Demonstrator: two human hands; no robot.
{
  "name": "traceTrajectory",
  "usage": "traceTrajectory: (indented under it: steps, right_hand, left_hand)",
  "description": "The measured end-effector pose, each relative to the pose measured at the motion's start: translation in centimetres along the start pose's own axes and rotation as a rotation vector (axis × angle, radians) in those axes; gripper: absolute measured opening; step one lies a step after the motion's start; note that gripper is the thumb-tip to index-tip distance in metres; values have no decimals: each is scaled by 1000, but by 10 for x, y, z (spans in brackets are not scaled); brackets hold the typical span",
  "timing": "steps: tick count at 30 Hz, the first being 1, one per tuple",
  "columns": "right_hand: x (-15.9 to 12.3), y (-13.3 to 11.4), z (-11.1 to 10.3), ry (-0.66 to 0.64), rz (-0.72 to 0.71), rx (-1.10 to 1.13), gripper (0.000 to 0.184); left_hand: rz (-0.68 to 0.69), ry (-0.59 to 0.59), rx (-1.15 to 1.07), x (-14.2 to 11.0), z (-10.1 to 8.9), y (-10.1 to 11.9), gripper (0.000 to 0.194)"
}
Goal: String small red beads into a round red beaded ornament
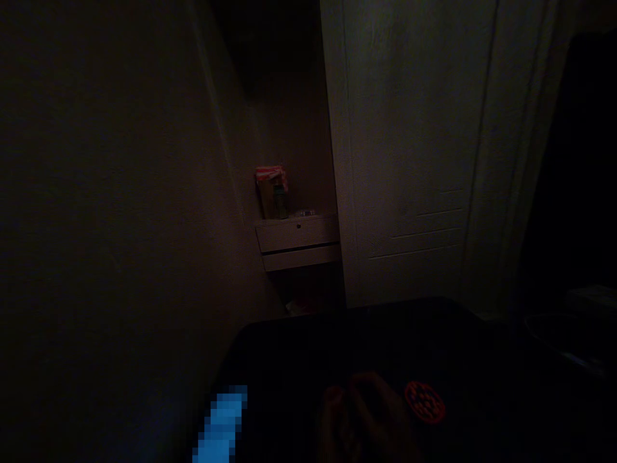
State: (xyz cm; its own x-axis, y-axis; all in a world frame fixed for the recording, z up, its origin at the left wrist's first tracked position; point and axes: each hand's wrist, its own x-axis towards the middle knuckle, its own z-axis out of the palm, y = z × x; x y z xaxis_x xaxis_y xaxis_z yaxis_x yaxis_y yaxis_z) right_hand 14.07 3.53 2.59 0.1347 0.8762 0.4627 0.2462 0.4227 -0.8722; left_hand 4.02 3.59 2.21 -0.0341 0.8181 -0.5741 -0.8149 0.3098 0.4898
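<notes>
The room is very dark. Low in the middle of the view a hand, which I take to be my right hand [369, 411], shows only as a dim shape over a black surface [337, 341]. Its fingers look bent, but whether they hold anything is lost in the dark. Just right of the hand a small round red-orange patterned object [424, 402] lies on the black surface, close to the hand. Whether they touch is unclear. My left hand is out of sight.
A blurred bright blue patch [222, 424] sits at the black surface's left edge. Beyond it a small white wall-mounted drawer unit [299, 239] carries a red-and-white packet [270, 177] and a green bottle [279, 200]. A pale door [409, 161] stands right, a bare wall left.
</notes>
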Motion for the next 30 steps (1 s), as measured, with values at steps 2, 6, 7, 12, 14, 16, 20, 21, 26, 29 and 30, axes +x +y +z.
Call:
traceTrajectory:
  steps: [2,6,7,12,14,16,20,21,26,29,30]
  right_hand:
    - [0,0,0,1,-14,-4,20]
    - [1,-1,0,29,-42,-5,21]
    - [1,-1,0,39,-50,-6,22]
    - [1,-4,-1,20,-58,-5,29]
    - [0,-4,-2,23,-58,-6,30]
    - [-1,-4,-2,21,-52,-5,30]
    - [-1,-5,-1,-2,-40,-4,29]
    - [-1,-4,-1,-8,-38,-4,29]
    - [-7,19,5,71,-48,-74,32]
    - [-11,33,7,123,-46,-129,34]
    - [-11,34,7,110,-38,-126,33]
  left_hand:
    - [14,-8,-3,-1,1,-1,33]
    - [14,-47,13,-2,2,-1,35]
    - [2,-57,19,-2,3,-1,36]
    - [-17,-128,-7,-1,3,0,42]
    - [-18,-143,-21,-1,2,0,43]
    - [-24,-167,-27,1,0,-1,41]
    - [-23,-201,26,7,-6,-3,42]
    - [-19,-208,46,9,-7,-3,45]
    - [-1,-255,83,13,-10,-2,51]
    - [-12,-244,101,14,-11,-3,47]
    - [-21,-237,114,15,-11,-3,45]
